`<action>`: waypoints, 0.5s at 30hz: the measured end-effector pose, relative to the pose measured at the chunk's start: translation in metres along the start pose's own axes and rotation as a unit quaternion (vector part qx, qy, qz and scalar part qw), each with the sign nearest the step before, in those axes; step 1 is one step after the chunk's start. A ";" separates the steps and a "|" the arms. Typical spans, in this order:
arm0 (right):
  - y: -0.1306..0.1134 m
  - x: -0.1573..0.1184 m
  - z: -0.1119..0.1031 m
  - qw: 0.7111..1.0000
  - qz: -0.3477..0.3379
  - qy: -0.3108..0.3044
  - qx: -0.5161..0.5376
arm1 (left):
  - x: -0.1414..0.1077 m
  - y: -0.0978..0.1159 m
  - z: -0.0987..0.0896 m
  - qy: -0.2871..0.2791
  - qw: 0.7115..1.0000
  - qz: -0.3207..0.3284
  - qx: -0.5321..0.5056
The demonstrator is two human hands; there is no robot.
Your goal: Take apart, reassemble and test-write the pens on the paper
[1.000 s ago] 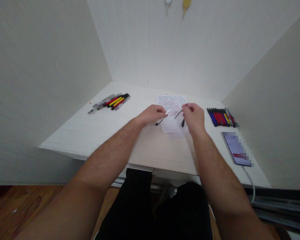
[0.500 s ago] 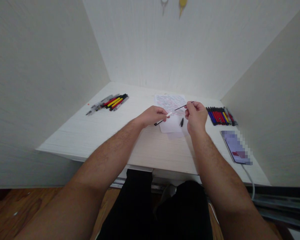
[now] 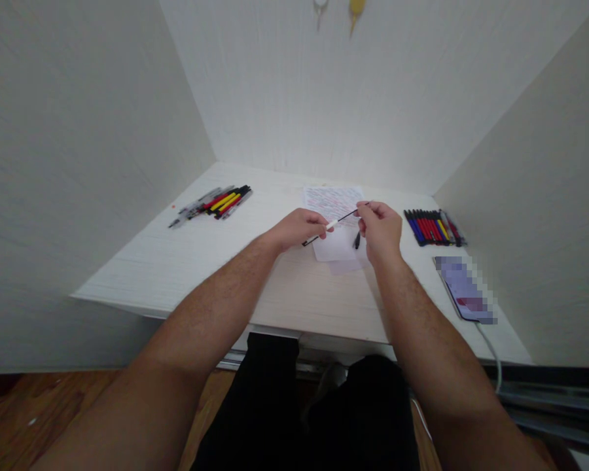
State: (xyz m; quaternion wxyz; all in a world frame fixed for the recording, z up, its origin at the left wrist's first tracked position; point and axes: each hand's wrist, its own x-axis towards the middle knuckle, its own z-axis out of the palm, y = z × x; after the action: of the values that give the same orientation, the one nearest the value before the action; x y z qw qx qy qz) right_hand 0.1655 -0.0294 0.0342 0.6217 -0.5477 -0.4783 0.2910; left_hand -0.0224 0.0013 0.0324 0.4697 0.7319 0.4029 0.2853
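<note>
My left hand (image 3: pixel 308 227) is closed on a pen barrel (image 3: pixel 332 224) with a white end pointing right and a dark end showing below the fingers. A thin dark refill (image 3: pixel 346 215) is pinched in my right hand (image 3: pixel 380 226); its left tip meets the white end of the barrel. Under both hands lies a scribbled sheet (image 3: pixel 331 195), with a blank white paper (image 3: pixel 334 247) nearer me. A small black pen piece (image 3: pixel 356 241) rests on the paper beside my right hand.
Loose pens (image 3: pixel 226 201) lie in a pile at the left of the white table (image 3: pixel 177 268). At the right, a row of pens (image 3: pixel 429 227) sits behind a phone (image 3: pixel 464 288) with a cable (image 3: pixel 491 353). White walls (image 3: pixel 294 98) enclose the table.
My right hand has moved left with the refill, closing the gap between its tip and the barrel's white end. My left hand has stayed nearly still.
</note>
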 end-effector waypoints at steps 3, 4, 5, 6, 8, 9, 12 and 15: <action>-0.005 -0.004 0.000 0.997 0.047 -0.012 0.055 | 0.000 -0.001 0.000 0.002 1.000 -0.006 -0.001; -0.006 -0.005 0.000 0.996 0.062 -0.016 0.066 | 0.000 -0.001 0.000 0.002 1.000 -0.006 -0.003; -0.008 -0.005 0.000 0.994 0.074 -0.019 0.076 | 0.000 -0.001 0.000 0.001 1.000 -0.005 -0.004; -0.009 -0.005 -0.001 0.993 0.083 -0.023 0.083 | 0.000 -0.001 0.000 0.000 1.000 -0.004 -0.005; -0.008 -0.005 -0.002 0.991 0.088 -0.035 0.089 | 0.000 0.000 0.000 -0.003 1.000 0.000 -0.004; -0.007 -0.005 -0.002 0.992 0.085 -0.041 0.088 | -0.001 0.001 0.000 -0.003 1.000 -0.001 -0.004; -0.001 -0.004 0.000 0.995 0.055 -0.039 0.071 | -0.002 0.002 -0.001 -0.001 1.000 -0.003 -0.004; 0.003 -0.006 0.002 0.999 0.020 -0.024 0.041 | -0.003 0.003 -0.001 -0.006 1.000 -0.001 -0.004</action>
State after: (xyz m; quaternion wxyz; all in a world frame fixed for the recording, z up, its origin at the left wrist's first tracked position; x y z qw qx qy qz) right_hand 0.1617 -0.0326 0.0295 0.6261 -0.5236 -0.4702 0.3359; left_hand -0.0236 -0.0018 0.0353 0.4756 0.7314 0.3991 0.2822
